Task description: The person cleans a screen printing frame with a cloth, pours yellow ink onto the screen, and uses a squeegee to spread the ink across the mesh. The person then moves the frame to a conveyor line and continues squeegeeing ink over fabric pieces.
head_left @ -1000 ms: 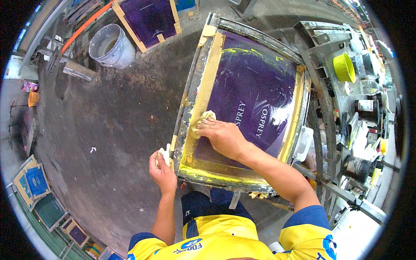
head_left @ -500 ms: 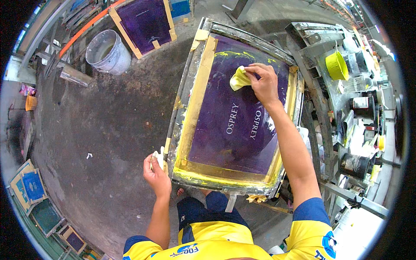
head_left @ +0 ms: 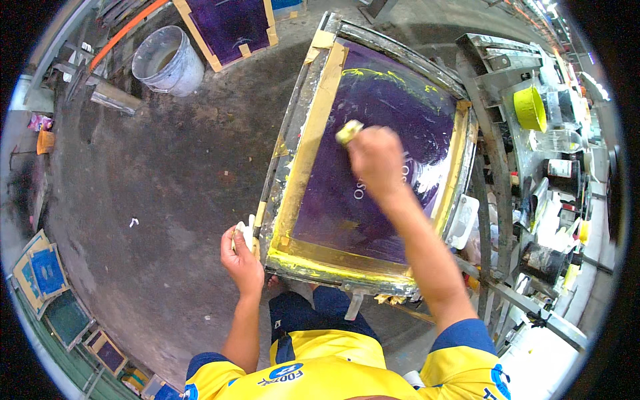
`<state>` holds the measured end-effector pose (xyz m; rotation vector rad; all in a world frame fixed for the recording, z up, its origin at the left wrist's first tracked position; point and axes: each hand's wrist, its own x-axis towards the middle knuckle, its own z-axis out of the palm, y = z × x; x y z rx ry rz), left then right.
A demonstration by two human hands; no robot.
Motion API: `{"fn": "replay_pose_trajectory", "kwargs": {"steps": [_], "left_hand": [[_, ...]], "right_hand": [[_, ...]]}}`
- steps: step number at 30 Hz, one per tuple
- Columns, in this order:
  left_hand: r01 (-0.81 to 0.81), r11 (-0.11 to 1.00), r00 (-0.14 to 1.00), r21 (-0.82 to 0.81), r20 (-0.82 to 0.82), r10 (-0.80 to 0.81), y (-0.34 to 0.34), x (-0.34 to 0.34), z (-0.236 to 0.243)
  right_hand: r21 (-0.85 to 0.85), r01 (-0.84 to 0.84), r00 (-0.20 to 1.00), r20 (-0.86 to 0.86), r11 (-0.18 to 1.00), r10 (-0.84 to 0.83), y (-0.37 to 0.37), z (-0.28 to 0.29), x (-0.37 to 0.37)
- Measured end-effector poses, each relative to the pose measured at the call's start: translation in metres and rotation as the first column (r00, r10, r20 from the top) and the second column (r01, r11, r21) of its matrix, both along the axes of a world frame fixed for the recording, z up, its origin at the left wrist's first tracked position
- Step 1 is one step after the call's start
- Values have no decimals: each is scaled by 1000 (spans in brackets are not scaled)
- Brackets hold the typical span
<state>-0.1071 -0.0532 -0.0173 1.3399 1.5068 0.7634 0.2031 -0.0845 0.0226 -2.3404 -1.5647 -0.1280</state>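
In front of me a screen-printing frame [head_left: 373, 87] with purple mesh sits tilted on a metal stand. Brown tape lines its inner edges, and yellow ink is smeared along its near side and far end. My right hand [head_left: 379, 163], blurred by motion, is closed on a yellow-stained rag [head_left: 349, 132] over the middle of the mesh. It covers part of the pale lettering there. Beside the frame's near left corner, my left hand [head_left: 241, 267] pinches a crumpled white cloth [head_left: 247, 235].
A stained white bucket [head_left: 168, 63] stands on the floor at far left, with another purple screen [head_left: 230, 27] beside it. On the right, a cluttered bench holds a yellow tub [head_left: 530, 109] and black jars [head_left: 560, 170]. Small framed screens [head_left: 48, 270] lean at lower left.
My right hand has brought the rag toward me and to the left across the mesh. The left hand keeps its hold on the white cloth. The view has shifted slightly.
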Motion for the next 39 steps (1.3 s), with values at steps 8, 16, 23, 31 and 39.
{"fn": "replay_pose_trajectory", "kwargs": {"steps": [8, 16, 23, 31, 39], "left_hand": [[2, 1000, 1000, -30, -20, -3, 1, 3, 7], [10, 1000, 1000, 2, -1, -10, 0, 0, 6], [32, 999, 999, 5, -10, -32, 3, 2, 9], [46, 998, 999, 49, -24, -45, 3, -1, 1], [26, 999, 999, 26, 18, -27, 0, -3, -3]], "right_hand": [[-55, -82, 773, -633, 995, 29, -21, 4, -135], [79, 340, 274, -961, 937, -18, 1, 39, -12], [107, -91, 973, -201, 990, 111, 18, 4, -1], [100, -390, 802, -451, 915, 391, -23, -7, -96], [-243, -373, 867, -436, 895, 243, -186, 36, -59]]}}
